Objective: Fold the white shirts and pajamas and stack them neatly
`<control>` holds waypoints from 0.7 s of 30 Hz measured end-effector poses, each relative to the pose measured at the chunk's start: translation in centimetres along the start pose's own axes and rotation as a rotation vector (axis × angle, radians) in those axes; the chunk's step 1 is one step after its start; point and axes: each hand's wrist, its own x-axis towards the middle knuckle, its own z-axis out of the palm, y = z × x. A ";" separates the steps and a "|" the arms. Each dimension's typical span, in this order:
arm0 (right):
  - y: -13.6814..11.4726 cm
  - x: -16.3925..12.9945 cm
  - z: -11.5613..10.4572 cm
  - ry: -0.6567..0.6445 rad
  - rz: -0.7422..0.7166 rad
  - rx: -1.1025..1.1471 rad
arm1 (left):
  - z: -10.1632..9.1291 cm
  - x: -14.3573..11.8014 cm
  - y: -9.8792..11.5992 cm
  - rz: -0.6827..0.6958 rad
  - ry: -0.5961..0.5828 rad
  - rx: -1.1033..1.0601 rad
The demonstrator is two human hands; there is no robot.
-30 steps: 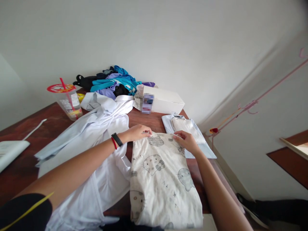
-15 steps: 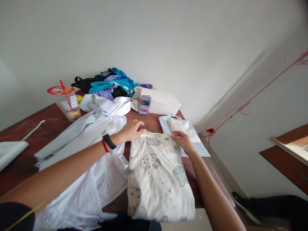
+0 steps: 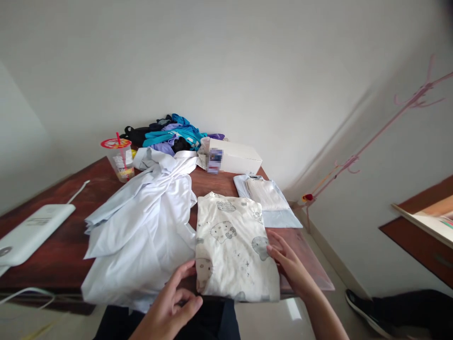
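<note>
A folded cream garment with grey cartoon cat faces [image 3: 233,250] lies flat at the front of the table, its near end at the table edge. My left hand [image 3: 179,297] is at its lower left corner, fingers apart and curved, holding nothing. On the other side, my right hand [image 3: 288,259] has its fingertips at the garment's right edge, fingers loosely spread. To the left a white shirt [image 3: 152,222] is spread out, partly over the front edge. Behind on the right, a small folded cream cloth [image 3: 267,193] rests on a folded light blue garment [image 3: 283,218].
At the back are a heap of blue, purple and black clothes [image 3: 177,134] and a white box [image 3: 237,156]. A plastic cup with a straw [image 3: 122,163] and a white power bank with a cable [image 3: 37,231] stand left. A pink coat rack [image 3: 375,130] leans at right.
Both hands have moved from the garment's far edge toward me, down to its near left corner and right side. The view has shifted, showing more of the power bank.
</note>
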 end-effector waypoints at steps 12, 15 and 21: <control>3.1 -5.3 2.8 0.008 -0.170 0.224 | 2.0 3.2 3.7 -0.010 -0.102 0.001; 3.5 -5.2 3.1 0.068 -0.195 0.244 | 2.3 3.0 4.8 -0.102 -0.153 0.056; 3.0 -4.8 4.1 0.014 -0.134 0.287 | 2.8 3.6 4.6 -0.006 -0.159 0.121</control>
